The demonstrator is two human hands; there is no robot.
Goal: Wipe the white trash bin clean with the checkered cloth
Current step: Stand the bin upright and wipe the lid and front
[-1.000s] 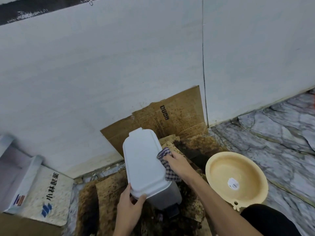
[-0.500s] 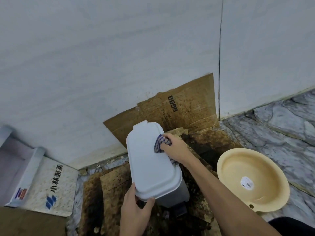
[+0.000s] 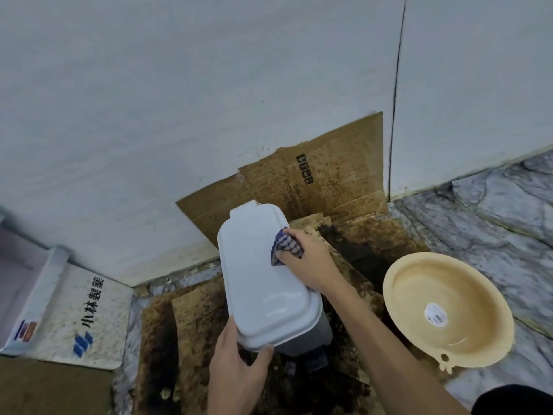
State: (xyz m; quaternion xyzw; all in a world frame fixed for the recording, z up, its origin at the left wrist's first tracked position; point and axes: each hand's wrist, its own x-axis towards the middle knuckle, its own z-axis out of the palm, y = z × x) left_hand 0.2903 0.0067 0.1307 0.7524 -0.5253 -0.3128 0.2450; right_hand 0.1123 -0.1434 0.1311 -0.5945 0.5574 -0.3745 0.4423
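Observation:
The white trash bin (image 3: 263, 283) stands on stained cardboard near the wall, its lid closed and its foot pedal toward me. My left hand (image 3: 236, 372) grips the near edge of the lid, thumb on top. My right hand (image 3: 308, 262) presses the bunched blue-and-white checkered cloth (image 3: 284, 247) against the far right part of the lid. Most of the cloth is hidden under my fingers.
A beige plastic basin (image 3: 449, 313) with a sticker lies on the marble floor to the right. Stained cardboard (image 3: 329, 181) leans against the white wall behind the bin. A printed white box (image 3: 83, 316) sits at left on the floor.
My right hand has slid the cloth from the lid's right edge up toward its far end. The left hand keeps hold of the near edge.

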